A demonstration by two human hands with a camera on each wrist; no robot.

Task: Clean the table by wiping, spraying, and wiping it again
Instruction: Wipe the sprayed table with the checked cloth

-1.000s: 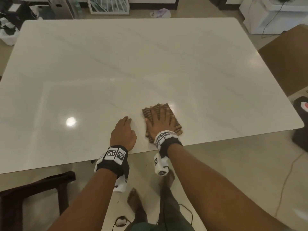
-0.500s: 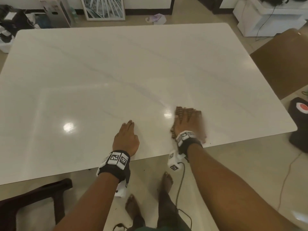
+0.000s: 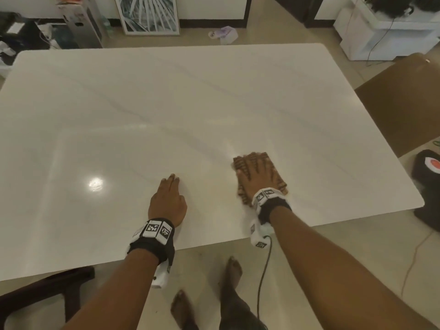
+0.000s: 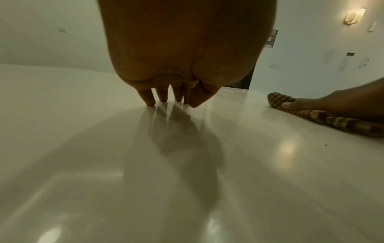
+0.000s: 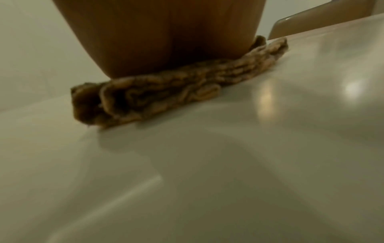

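Note:
A folded brown striped cloth [image 3: 281, 184] lies on the white marble table [image 3: 166, 103] near its front edge, right of centre. My right hand [image 3: 256, 173] presses flat on the cloth with spread, straight fingers; the right wrist view shows the cloth [image 5: 166, 88] squashed under the palm. My left hand [image 3: 167, 198] rests flat on the bare tabletop to the left of the cloth, fingers together and straight. In the left wrist view its fingertips [image 4: 149, 102] touch the table, with the cloth [image 4: 311, 118] off to the right. No spray bottle is in view.
A tan chair [image 3: 404, 103] stands at the table's right side and a dark wooden chair [image 3: 35, 294] at the front left. A black device [image 3: 428, 194] sits on the floor at right. A framed picture [image 3: 147, 15] and boxes line the far wall.
My right hand has slid the cloth to the right along the table's front edge. The left hand has stayed flat in the same spot.

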